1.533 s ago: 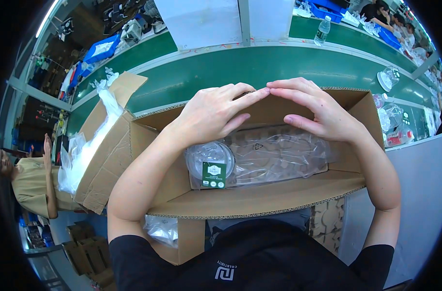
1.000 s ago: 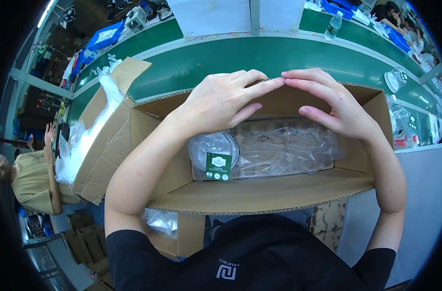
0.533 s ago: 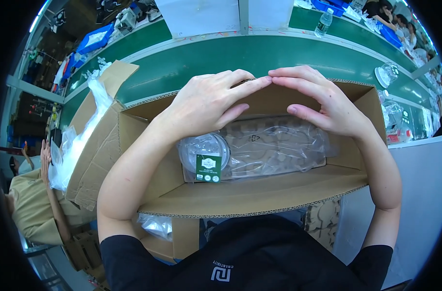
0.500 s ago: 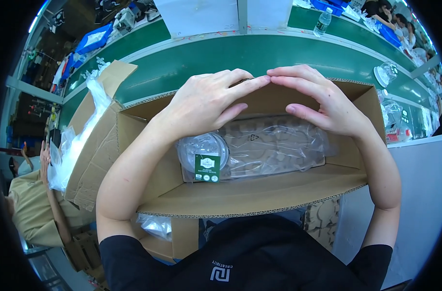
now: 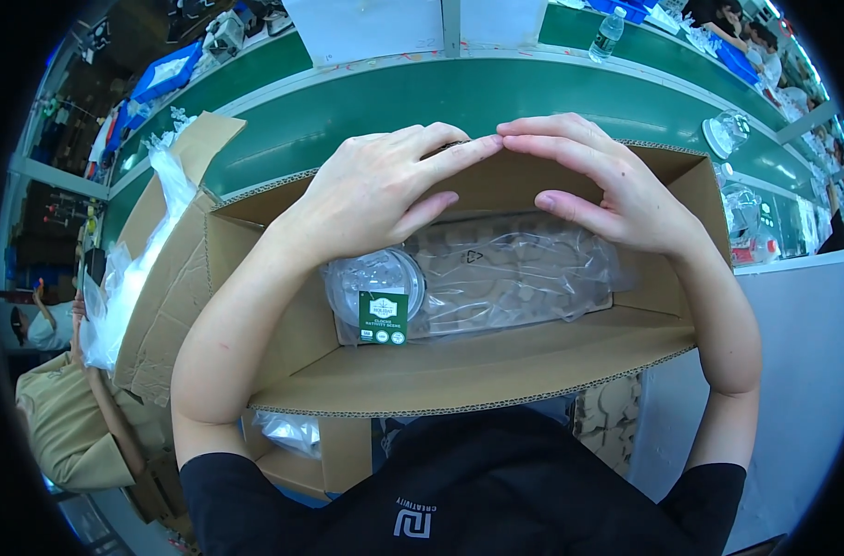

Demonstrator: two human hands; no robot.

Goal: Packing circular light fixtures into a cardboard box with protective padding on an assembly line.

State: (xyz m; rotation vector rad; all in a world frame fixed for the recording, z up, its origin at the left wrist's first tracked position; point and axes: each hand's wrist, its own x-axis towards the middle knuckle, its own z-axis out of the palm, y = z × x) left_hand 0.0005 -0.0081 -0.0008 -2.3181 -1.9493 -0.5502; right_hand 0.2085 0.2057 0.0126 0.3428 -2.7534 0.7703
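A long, open cardboard box [image 5: 477, 385] stands before me. My left hand [image 5: 380, 190] lies over its far edge, fingers stretched toward the middle and thumb apart, pointing inside. My right hand [image 5: 607, 181] mirrors it, its fingertips meeting the left ones at that edge. Neither hand visibly closes on the cardboard. Inside the box lies a molded brown pulp tray [image 5: 505, 278] in clear plastic wrap. Left of it, a round clear plastic container [image 5: 371, 273] carries a green printed tag [image 5: 383, 318]. My left hand partly covers the box's far wall.
A torn carton with white plastic [image 5: 148, 269] stands left, near a person in a tan shirt [image 5: 74, 417]. Beyond lies a green worktable [image 5: 329, 107] with a water bottle [image 5: 607, 35] and a clear dome [image 5: 726, 134]. A smaller carton [image 5: 346, 454] sits below.
The whole view has shifted slightly, so everything sits a little further left. Both hands keep the same pose at the box's far edge.
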